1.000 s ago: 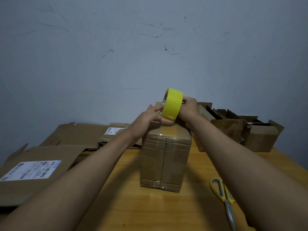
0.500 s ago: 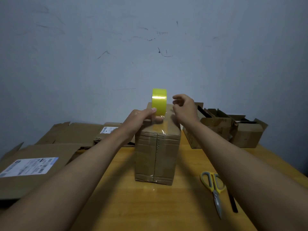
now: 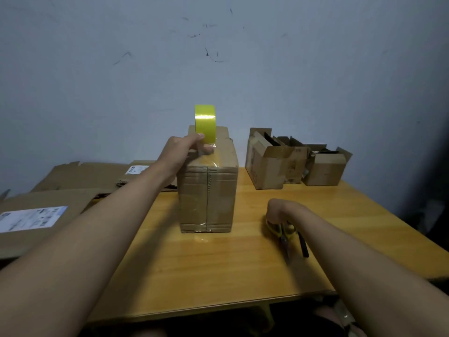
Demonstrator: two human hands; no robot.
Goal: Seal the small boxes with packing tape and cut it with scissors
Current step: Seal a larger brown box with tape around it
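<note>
- Since a moment earlier, the right hand [image 3: 275, 211] had left the roll and dropped to the counter [image 3: 243, 276], where it now sat on the scissors [image 3: 283, 233].
- Its grip looked curled around the yellow handles, though the back of the hand hid the fingers, so how firmly it held them could not be told.
- The left hand [image 3: 188, 147] had stayed up on the box [image 3: 207, 190], thumb and fingers pinching the lower part of the yellow tape roll [image 3: 204, 122], which stood on edge on the box's top near the far side.
- A shiny strip of clear tape ran from the roll toward the near edge of the box top.
- The scissors lay low and to the right of the box, blades pointing toward the person; a dark slim object [image 3: 303, 246] lay just beside them.
- The cut, as I judged it, would fall at the roll, up and to the left of the right hand, so the scissors had to be lifted and turned to cross the tape's width.
- Open small boxes [image 3: 274, 164] stood at the back right, and flattened cardboard [image 3: 48, 215] lay to the left.
</note>
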